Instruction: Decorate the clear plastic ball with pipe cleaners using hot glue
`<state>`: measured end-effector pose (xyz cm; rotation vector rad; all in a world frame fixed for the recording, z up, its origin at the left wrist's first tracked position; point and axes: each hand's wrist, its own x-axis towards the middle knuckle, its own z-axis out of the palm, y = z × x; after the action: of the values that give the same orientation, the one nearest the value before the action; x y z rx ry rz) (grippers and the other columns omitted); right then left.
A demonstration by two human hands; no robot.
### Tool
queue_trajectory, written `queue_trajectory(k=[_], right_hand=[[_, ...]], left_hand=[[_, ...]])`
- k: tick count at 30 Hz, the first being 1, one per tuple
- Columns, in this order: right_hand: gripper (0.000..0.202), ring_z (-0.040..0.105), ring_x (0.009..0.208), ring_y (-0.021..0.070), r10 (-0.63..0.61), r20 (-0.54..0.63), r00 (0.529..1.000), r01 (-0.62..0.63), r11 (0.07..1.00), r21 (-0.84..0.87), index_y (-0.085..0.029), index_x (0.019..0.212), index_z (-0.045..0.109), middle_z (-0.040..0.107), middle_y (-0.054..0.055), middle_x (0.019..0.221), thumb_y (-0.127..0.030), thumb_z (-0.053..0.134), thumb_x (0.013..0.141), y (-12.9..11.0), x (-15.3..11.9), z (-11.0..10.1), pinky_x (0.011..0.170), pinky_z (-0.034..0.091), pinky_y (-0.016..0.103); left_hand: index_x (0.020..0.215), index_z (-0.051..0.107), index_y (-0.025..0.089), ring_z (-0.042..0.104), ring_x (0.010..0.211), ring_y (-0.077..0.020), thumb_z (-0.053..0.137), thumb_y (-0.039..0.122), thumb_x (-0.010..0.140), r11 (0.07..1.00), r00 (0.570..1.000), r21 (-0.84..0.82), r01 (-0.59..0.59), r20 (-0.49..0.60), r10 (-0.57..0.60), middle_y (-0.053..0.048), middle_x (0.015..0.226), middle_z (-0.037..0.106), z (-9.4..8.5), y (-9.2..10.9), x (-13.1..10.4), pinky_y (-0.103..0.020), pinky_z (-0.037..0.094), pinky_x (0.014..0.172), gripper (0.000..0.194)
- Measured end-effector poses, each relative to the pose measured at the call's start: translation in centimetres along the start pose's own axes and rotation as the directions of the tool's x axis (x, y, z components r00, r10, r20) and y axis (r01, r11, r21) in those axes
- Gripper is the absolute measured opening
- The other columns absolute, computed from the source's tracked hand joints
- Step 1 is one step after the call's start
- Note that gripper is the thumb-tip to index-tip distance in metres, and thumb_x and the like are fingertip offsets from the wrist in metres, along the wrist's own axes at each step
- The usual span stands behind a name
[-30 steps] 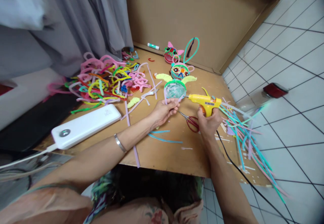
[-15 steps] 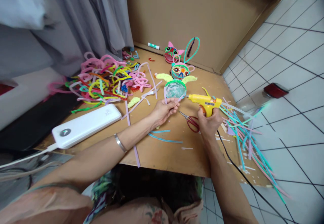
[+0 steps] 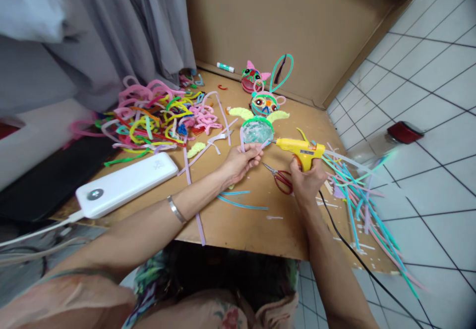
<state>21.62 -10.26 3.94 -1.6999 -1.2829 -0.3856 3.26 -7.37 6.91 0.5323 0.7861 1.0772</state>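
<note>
My right hand (image 3: 309,176) is wrapped round a yellow hot glue gun (image 3: 302,150), its nozzle pointing left. My left hand (image 3: 245,163) is closed in a pinch on a lilac pipe cleaner (image 3: 243,139), whose one end rises beside a round, pale green piece (image 3: 257,132). That piece has a bright green rim and yellow fuzzy ear-like shapes at its top. The nozzle tip is at the pipe cleaner's other end, right of my left fingers; whether they touch I cannot tell. Red-handled scissors (image 3: 282,181) lie between my hands.
Left is a heap of coloured pipe cleaners (image 3: 156,116), with a white power bank (image 3: 126,185) in front. More pipe cleaners (image 3: 357,195) overhang the table's right edge. Two decorated animal faces (image 3: 265,103) and a glue stick (image 3: 225,67) are at the back. A black cord (image 3: 345,242) trails from the gun.
Almost nothing differs. The glue gun has shifted very slightly left, while my left hand keeps its place at the pipe cleaner.
</note>
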Motion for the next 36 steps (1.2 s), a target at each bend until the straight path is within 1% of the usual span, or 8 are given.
queue_trajectory(k=[5, 13, 18, 23, 30, 36], right_hand=[[0.02, 0.051, 0.056, 0.0175, -0.015, 0.005, 1.0, 0.015, 1.0, -0.001, -0.023, 0.076, 0.053, 0.055, -0.001, 0.063, -0.042, 0.055, 0.075, -0.08, 0.02, -0.09, 0.059, 0.039, 0.03], [0.018, 0.052, 0.058, 0.0187, -0.02, -0.013, 1.0, 0.02, 1.0, -0.003, -0.023, 0.076, 0.053, 0.055, 0.0, 0.064, -0.041, 0.054, 0.074, -0.18, 0.05, -0.07, 0.059, 0.039, 0.031], [0.021, 0.051, 0.058, 0.0182, -0.007, -0.027, 1.0, 0.007, 1.0, 0.01, -0.023, 0.075, 0.051, 0.053, -0.001, 0.063, -0.044, 0.055, 0.074, -0.19, 0.08, -0.03, 0.059, 0.038, 0.03], [0.02, 0.051, 0.058, 0.0178, 0.005, -0.011, 1.0, -0.005, 1.0, 0.017, -0.023, 0.074, 0.051, 0.053, -0.001, 0.063, -0.043, 0.056, 0.074, -0.08, 0.05, 0.01, 0.059, 0.039, 0.03], [0.021, 0.052, 0.058, 0.0186, -0.028, -0.023, 0.999, 0.028, 1.0, 0.0, -0.023, 0.077, 0.054, 0.054, -0.001, 0.062, -0.043, 0.056, 0.075, -0.24, -0.08, 0.03, 0.058, 0.039, 0.03], [0.023, 0.051, 0.057, 0.0182, 0.004, -0.015, 1.0, -0.004, 1.0, 0.012, -0.023, 0.075, 0.054, 0.054, -0.001, 0.062, -0.045, 0.057, 0.074, -0.12, -0.02, 0.06, 0.059, 0.039, 0.03]], left_hand=[[0.073, 0.063, 0.008, 0.051, 0.043, -0.0017, 0.052, -0.006, 0.09, 1.0, 1.0, -0.003, -0.005, -0.006, 0.005, 0.001, 0.059, 0.062, 0.12, 0.1, -0.12, -0.011, 0.043, 0.045, 0.025], [0.073, 0.064, 0.007, 0.051, 0.044, -0.0016, 0.055, -0.006, 0.088, 1.0, 1.0, 0.001, -0.009, 0.012, 0.009, 0.0, 0.06, 0.063, -0.1, 0.03, 0.08, -0.011, 0.043, 0.046, 0.022], [0.073, 0.064, 0.007, 0.051, 0.043, -0.0014, 0.052, -0.005, 0.091, 1.0, 1.0, 0.011, 0.007, 0.006, -0.007, 0.001, 0.058, 0.062, 0.03, 0.03, 0.03, -0.011, 0.043, 0.045, 0.025], [0.072, 0.063, 0.007, 0.051, 0.043, -0.0017, 0.051, -0.006, 0.09, 1.0, 1.0, 0.014, 0.005, 0.011, -0.005, 0.001, 0.058, 0.062, 0.03, -0.02, 0.03, -0.011, 0.042, 0.046, 0.026], [0.072, 0.063, 0.008, 0.05, 0.044, -0.0023, 0.053, -0.005, 0.089, 1.0, 1.0, 0.025, 0.008, 0.016, -0.008, 0.0, 0.058, 0.061, -0.1, 0.0, 0.13, -0.012, 0.041, 0.047, 0.024], [0.071, 0.063, 0.008, 0.05, 0.043, -0.0026, 0.052, -0.006, 0.089, 1.0, 1.0, 0.024, 0.001, 0.008, -0.001, 0.0, 0.057, 0.061, -0.08, 0.06, 0.16, -0.013, 0.041, 0.046, 0.025]])
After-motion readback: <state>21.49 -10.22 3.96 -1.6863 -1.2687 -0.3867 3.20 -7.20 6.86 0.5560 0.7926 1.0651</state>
